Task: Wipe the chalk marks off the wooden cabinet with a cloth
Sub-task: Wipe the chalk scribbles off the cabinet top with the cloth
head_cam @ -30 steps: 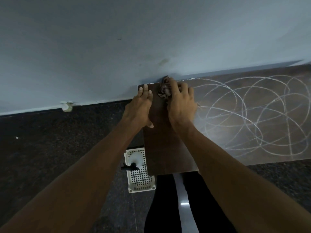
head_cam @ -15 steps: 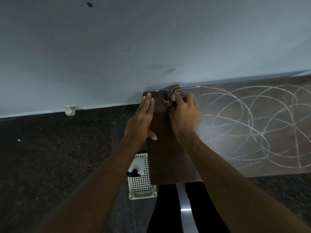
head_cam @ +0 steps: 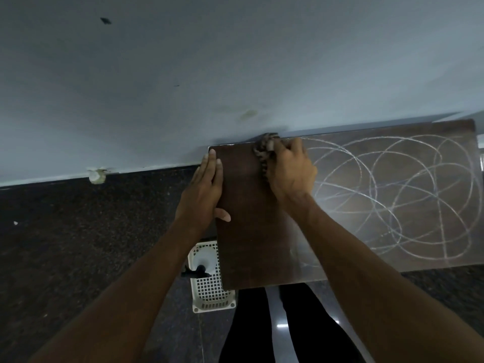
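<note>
The dark wooden cabinet top (head_cam: pixel 251 231) runs from the centre to the right edge, against the wall. White looping chalk marks (head_cam: pixel 392 195) cover its right part; the left strip is bare wood. My right hand (head_cam: pixel 290 171) presses a bunched, patterned dark cloth (head_cam: pixel 263 155) onto the top near the back edge, at the border of the chalk. My left hand (head_cam: pixel 204 189) lies flat with fingers together on the cabinet's left edge, thumb on the top, holding nothing.
A grey wall (head_cam: pixel 235 74) rises behind the cabinet. Dark speckled floor (head_cam: pixel 78 244) spreads to the left. A white perforated basket (head_cam: pixel 209 286) with a white bottle and black nozzle stands on the floor by the cabinet's left front corner. My dark trouser legs (head_cam: pixel 251 331) are below.
My right hand with the cloth has shifted slightly right along the back edge. My left hand has slid a little left onto the cabinet's side edge. The camera has tilted, lowering the cabinet in view.
</note>
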